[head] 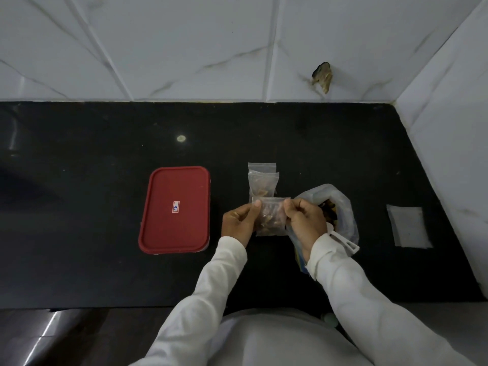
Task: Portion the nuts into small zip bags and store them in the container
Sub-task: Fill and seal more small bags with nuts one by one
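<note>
A small clear zip bag [271, 216] with nuts in it hangs upright just above the black counter. My left hand [239, 221] pinches its top left corner and my right hand [303, 219] pinches its top right corner. Behind it, two filled small zip bags [262, 180] lie stacked on the counter. A large plastic bag of nuts [338, 207] stands open behind my right hand, partly hidden by it. The container [175, 210] with its red lid on sits to the left.
A pile of flat empty zip bags [408, 225] lies at the right, near the tiled side wall. The black counter [92, 233] runs to a tiled back wall. A white clip [346, 243] sits by my right wrist.
</note>
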